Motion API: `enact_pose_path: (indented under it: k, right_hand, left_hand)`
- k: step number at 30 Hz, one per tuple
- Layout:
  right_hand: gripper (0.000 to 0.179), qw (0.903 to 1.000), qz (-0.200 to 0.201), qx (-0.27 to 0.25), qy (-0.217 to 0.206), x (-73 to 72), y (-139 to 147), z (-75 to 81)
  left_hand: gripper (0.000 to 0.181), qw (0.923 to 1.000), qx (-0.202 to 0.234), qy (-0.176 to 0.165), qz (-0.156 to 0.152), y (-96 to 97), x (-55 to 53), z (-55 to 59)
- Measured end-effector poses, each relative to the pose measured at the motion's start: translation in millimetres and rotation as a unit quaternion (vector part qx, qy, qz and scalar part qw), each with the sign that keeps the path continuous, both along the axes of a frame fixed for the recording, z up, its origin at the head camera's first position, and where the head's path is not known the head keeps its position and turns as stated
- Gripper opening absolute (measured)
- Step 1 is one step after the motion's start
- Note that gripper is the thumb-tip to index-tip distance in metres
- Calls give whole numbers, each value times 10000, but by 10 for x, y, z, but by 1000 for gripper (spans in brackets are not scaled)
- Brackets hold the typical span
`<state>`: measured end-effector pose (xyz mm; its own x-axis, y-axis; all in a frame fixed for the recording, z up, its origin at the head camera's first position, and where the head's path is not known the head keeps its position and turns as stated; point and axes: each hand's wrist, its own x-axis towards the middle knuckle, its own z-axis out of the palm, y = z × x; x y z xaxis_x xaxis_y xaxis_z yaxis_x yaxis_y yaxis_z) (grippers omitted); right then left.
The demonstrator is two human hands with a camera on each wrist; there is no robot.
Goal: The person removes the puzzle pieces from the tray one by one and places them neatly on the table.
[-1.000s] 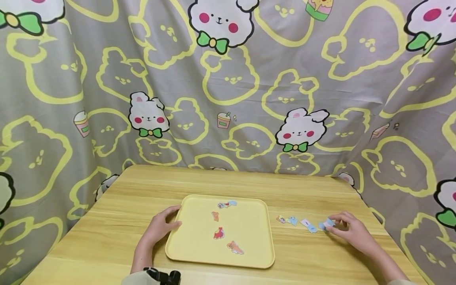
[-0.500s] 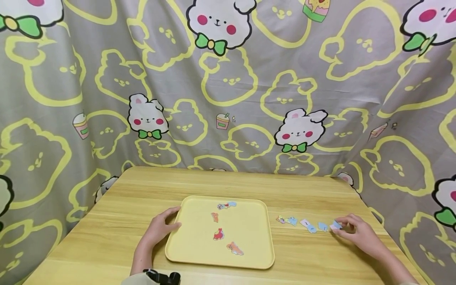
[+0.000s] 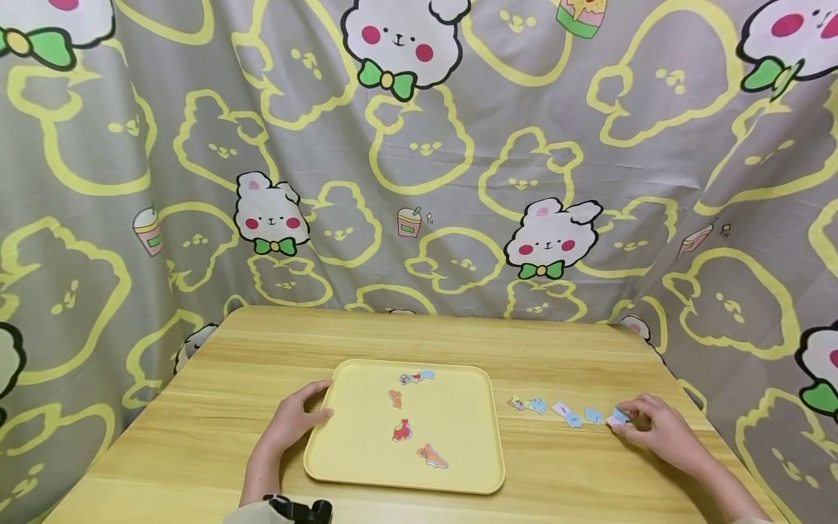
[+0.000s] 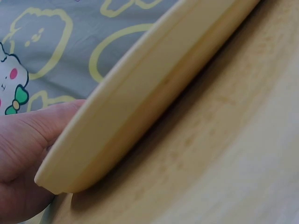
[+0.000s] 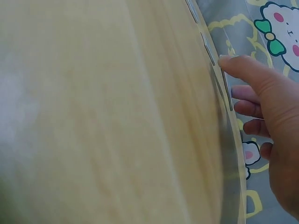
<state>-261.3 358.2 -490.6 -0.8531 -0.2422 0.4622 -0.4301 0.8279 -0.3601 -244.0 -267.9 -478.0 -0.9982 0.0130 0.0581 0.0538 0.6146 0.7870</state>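
One yellow tray bears flat pieces at four spots, well inside its rim: orange, red, orange, then blue-and-red. The left hand rests against its left edge, thumb and forefinger spread wide. Over by the table's right edge, the right hand pinches one small, flat blue-and-pink piece. Tabletop separates the tray's far rim from the patterned curtain.

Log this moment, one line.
Left hand: touches yellow tray; right hand: pinches blue-pink piece; on tray: cutouts; table right of tray: more pieces
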Motion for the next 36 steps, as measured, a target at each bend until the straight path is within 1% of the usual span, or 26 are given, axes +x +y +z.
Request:
enact_pose_path:
  k: [7, 10, 18, 24, 29, 36]
  right_hand:
    - [26, 9997, -57, 224, -24, 5, -12, 1]
    - [26, 9996, -66, 277, -61, 15, -19, -2]
    - [26, 9997, -19, 255, -58, 29, -17, -11]
    - [28, 9996, -32, 229, -156, 24, -7, -10]
    - [30, 9997, -47, 211, -148, 22, -1, -5]
    - [30, 9995, -60, 120, -275, 46, 7, 15]
  left_hand:
    - [57, 10000, -29, 23, -6, -12, -8, -15]
    - [57, 10000, 31, 4, 26, -15, -6, -24]
    - [58, 9999, 73, -89, 16, -25, 6, -42]
    - [58, 10000, 60, -56, 17, -24, -1, -41]
    - [58, 10000, 33, -31, 20, -23, -4, -36]
    - [57, 10000, -69, -41, -15, -11, 8, 4]
